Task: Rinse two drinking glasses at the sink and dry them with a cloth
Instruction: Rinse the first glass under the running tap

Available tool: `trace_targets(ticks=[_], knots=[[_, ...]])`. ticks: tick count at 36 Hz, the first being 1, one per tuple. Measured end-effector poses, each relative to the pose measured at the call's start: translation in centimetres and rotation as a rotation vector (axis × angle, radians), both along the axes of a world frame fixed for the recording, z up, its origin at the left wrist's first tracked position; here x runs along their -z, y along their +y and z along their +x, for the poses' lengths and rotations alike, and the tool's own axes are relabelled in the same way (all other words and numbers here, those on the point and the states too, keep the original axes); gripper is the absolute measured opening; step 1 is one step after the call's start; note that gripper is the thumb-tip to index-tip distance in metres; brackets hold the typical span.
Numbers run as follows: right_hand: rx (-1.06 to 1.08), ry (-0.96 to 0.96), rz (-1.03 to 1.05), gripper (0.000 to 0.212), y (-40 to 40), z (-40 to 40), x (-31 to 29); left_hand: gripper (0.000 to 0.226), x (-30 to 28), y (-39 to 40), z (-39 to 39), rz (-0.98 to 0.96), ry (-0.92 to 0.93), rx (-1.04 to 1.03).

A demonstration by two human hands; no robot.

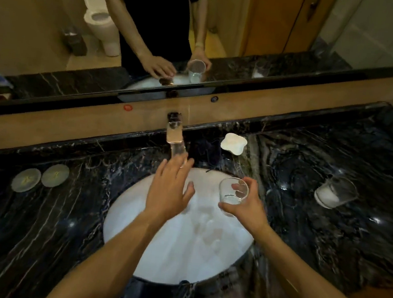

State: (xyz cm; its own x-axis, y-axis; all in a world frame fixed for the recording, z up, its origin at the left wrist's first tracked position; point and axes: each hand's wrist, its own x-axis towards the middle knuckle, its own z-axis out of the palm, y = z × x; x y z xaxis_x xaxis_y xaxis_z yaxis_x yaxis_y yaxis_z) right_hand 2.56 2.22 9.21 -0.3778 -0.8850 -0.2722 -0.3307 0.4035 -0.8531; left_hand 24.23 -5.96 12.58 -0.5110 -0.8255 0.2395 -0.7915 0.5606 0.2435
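- The step in hand looks like starting the water: the left hand [169, 189], fingers spread and holding nothing, reaches over the sink [132, 239] toward the faucet [175, 141].
- Done well, the flow should open gently, with the glass [233, 192] brought under the spout afterwards, mouth tilted up.
- The right hand [245, 207] has its grip wrapped round that glass, just right of the faucet, above the basin's rim.
- The second glass [335, 192] lies tipped on the table, well right of the faucet.

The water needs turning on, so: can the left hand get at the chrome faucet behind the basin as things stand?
Probably yes. The empty left hand hangs open over the white round basin, fingertips at the chrome faucet, nothing between them.
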Motion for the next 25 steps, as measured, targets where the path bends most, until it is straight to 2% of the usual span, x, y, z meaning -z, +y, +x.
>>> trace_targets(ticks=[6,14,18,25], knots=[[0.145,-0.01,0.016,0.083,3.6,-4.8,0.3,0.044,5.7,7.2,-4.0,0.148,-0.044,0.205],[0.323,-0.012,-0.005,0.082,8.0,-12.2,1.1,0.059,7.8,11.3,-13.5,0.343,-0.133,0.468],[0.311,0.032,-0.008,0.08,8.5,-15.0,1.3,0.072,9.2,13.9,-16.7,0.379,-0.146,0.549],[0.193,0.032,-0.06,0.081,5.1,-16.8,2.3,0.075,11.1,15.0,-17.5,0.325,-0.168,0.523]])
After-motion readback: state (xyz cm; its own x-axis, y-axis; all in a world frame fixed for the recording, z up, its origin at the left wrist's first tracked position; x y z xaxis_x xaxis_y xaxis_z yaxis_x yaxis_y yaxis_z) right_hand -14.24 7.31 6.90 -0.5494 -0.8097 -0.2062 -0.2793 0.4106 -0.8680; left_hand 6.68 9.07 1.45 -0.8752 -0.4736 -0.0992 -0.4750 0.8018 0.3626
